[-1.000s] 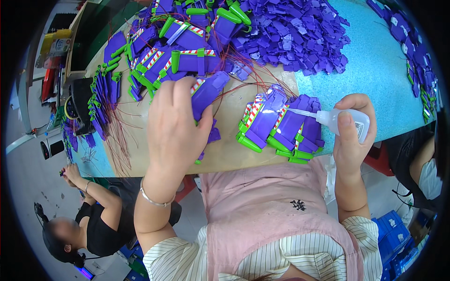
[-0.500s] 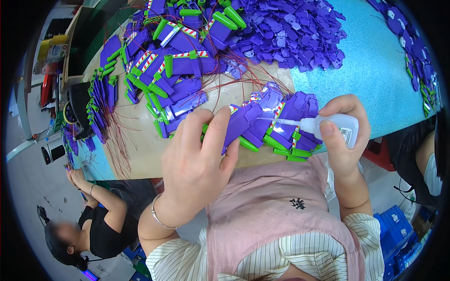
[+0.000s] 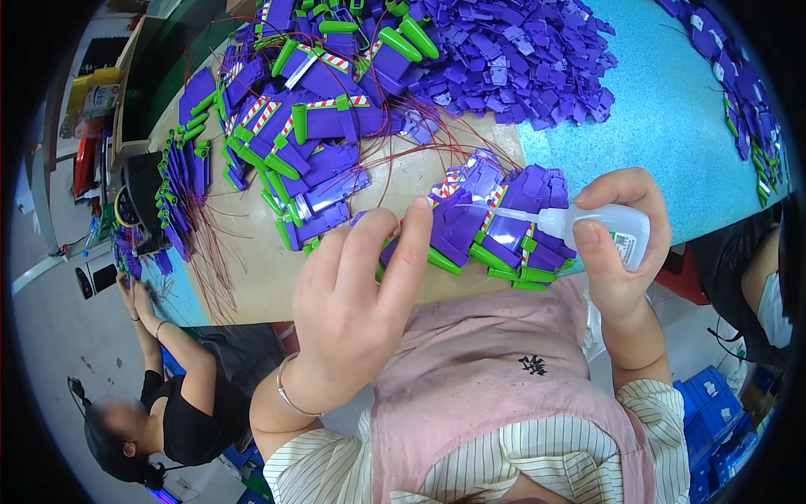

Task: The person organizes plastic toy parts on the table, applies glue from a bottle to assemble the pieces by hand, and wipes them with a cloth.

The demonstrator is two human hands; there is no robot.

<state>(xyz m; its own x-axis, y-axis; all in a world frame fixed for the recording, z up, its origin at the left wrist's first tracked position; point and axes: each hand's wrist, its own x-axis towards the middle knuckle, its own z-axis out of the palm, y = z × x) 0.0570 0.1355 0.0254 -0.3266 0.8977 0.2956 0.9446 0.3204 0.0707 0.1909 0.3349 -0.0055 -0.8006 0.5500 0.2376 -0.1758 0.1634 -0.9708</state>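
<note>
My right hand (image 3: 621,244) is closed around a small translucent white squeeze bottle (image 3: 617,231). Its long thin nozzle points left, the tip near my left fingertips. My left hand (image 3: 353,277) has its fingers bent around a purple plastic wing piece (image 3: 389,251) with green on it, most of which is hidden behind the fingers. Beneath the nozzle lies a row of overlapping purple wing pieces (image 3: 504,231) with green tips and red-and-white striped edges.
Beyond my hands a heap of purple-and-green wing pieces (image 3: 315,118) with thin red wires lies beside a pile of small purple plates (image 3: 520,63). More pieces line the table's far right. At the left, another person (image 3: 189,378) works at the table.
The wing piece in my left hand has turned, so less of it shows. My left fingertips have shifted slightly; the bottle stays almost in place.
</note>
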